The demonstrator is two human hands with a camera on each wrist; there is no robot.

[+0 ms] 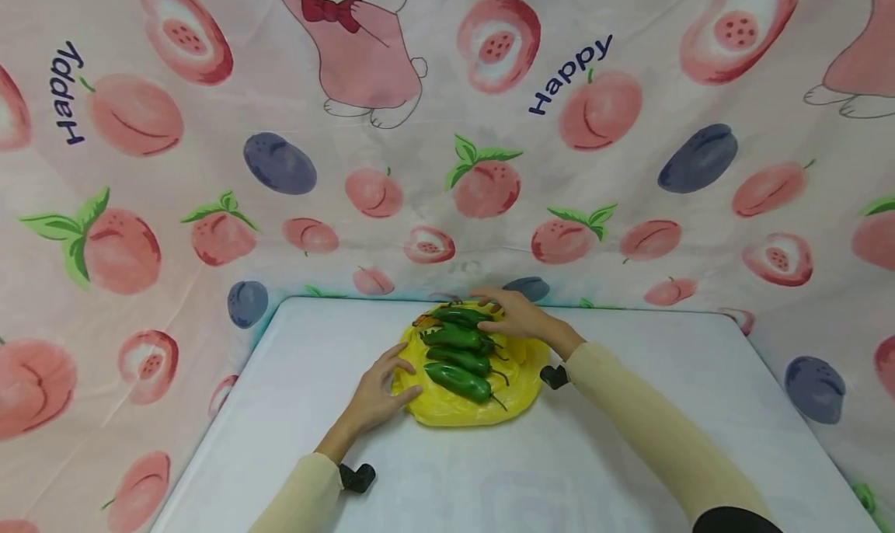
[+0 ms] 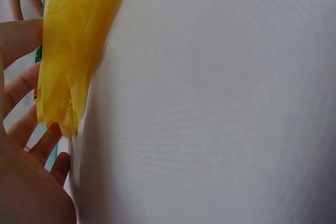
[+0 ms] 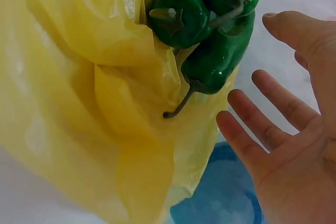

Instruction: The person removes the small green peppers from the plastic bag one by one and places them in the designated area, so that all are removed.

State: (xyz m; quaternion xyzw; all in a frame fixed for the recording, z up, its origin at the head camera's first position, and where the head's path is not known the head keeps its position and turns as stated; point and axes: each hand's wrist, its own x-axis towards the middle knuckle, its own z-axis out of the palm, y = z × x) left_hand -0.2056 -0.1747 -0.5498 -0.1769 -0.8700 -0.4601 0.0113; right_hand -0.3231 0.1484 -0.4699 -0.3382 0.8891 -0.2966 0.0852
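Note:
Several green peppers (image 1: pixel 457 383) with thin stems lie side by side on a crumpled yellow plastic bag (image 1: pixel 437 414). At the bag's left edge is my left hand (image 1: pixel 377 389); in the left wrist view its spread fingers touch the yellow plastic (image 2: pixel 79 40) along the rim. My right hand (image 1: pixel 513 315) reaches over the far right side of the bag, close to the farthest pepper. In the right wrist view its fingers are spread and loosely extended beside the bag and a pepper (image 3: pixel 218 56), holding nothing. A small orange-brown thing (image 1: pixel 423 318) shows at the far left of the peppers.
The bag lies near the back edge of a white table (image 1: pixel 601 455). Behind the table hangs a pink cloth (image 1: pixel 433 160) printed with fruit and rabbits. Black wrist devices sit at the left cuff (image 1: pixel 325 479) and the right cuff (image 1: pixel 587 362).

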